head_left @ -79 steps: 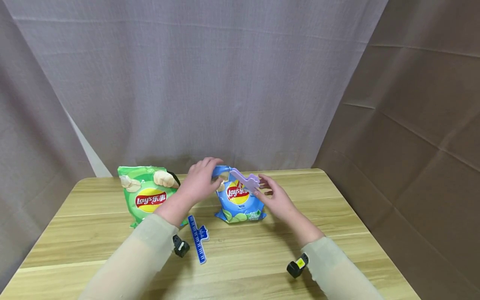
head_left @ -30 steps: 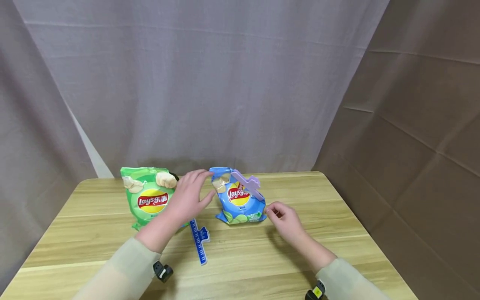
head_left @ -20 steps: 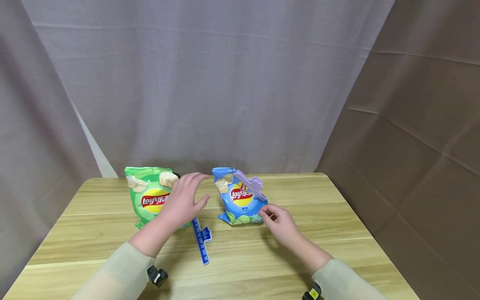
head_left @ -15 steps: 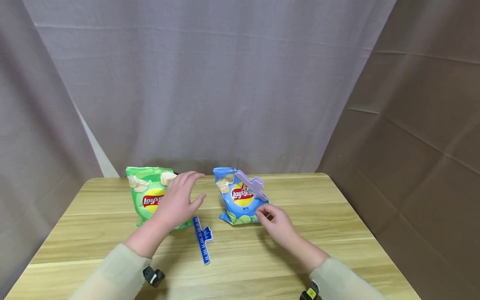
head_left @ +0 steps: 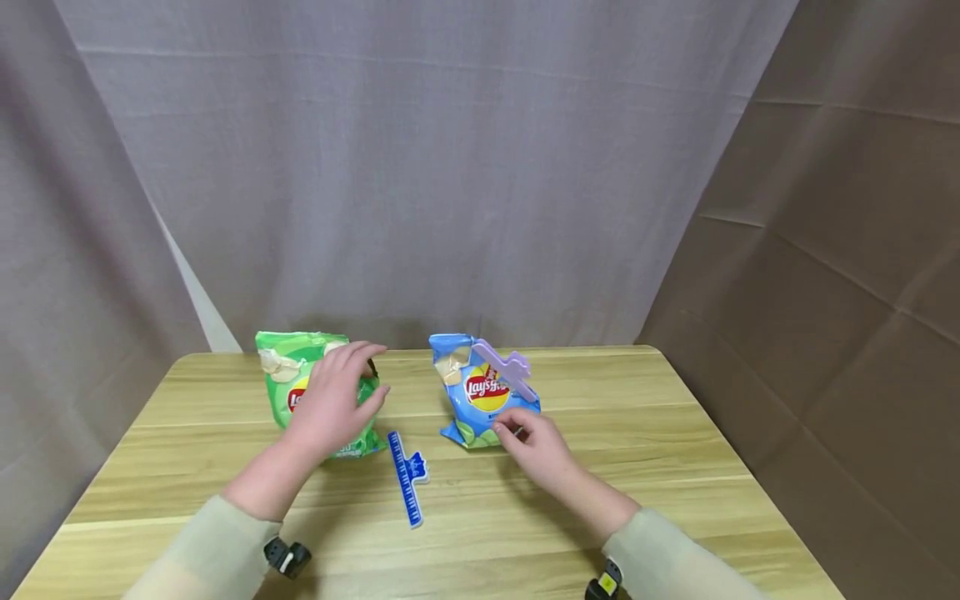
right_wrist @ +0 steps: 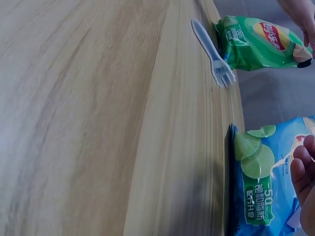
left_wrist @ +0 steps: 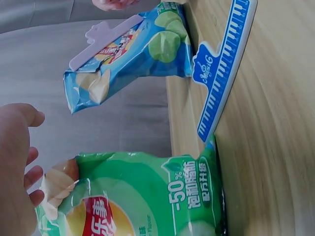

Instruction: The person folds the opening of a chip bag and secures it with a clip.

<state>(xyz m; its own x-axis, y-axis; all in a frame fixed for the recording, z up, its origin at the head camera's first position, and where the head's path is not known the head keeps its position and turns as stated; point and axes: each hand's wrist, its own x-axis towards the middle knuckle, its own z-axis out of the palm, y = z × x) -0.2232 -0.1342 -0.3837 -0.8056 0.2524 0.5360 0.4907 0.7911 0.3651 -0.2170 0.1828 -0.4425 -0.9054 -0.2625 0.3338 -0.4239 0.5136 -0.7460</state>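
Note:
My left hand (head_left: 339, 398) reaches in front of the green bag of chips (head_left: 281, 367), fingers spread and relaxed, holding nothing. In the left wrist view its fingers (left_wrist: 33, 172) are beside the bag's top corner. My right hand (head_left: 542, 450), fingers loosely bent and holding nothing, overlaps the lower right of the blue bag of chips (head_left: 467, 408). Across that bag's folded top right corner sits a purple bag clip (head_left: 506, 367). A blue clip with a piano-key pattern (head_left: 407, 482) lies on the table between the two bags; the right wrist view shows its pale edge (right_wrist: 211, 49).
The wooden table (head_left: 465, 550) has its back edge just behind the bags. A grey curtain (head_left: 450, 167) hangs behind, and a brown cloth (head_left: 840, 275) closes the right side. Each wrist wears a small black camera (head_left: 287, 557).
Both hands have come away from the blue bag's top and the purple clip, which stays on the bag. The left hand moved left to the green bag; the right moved down, then left.

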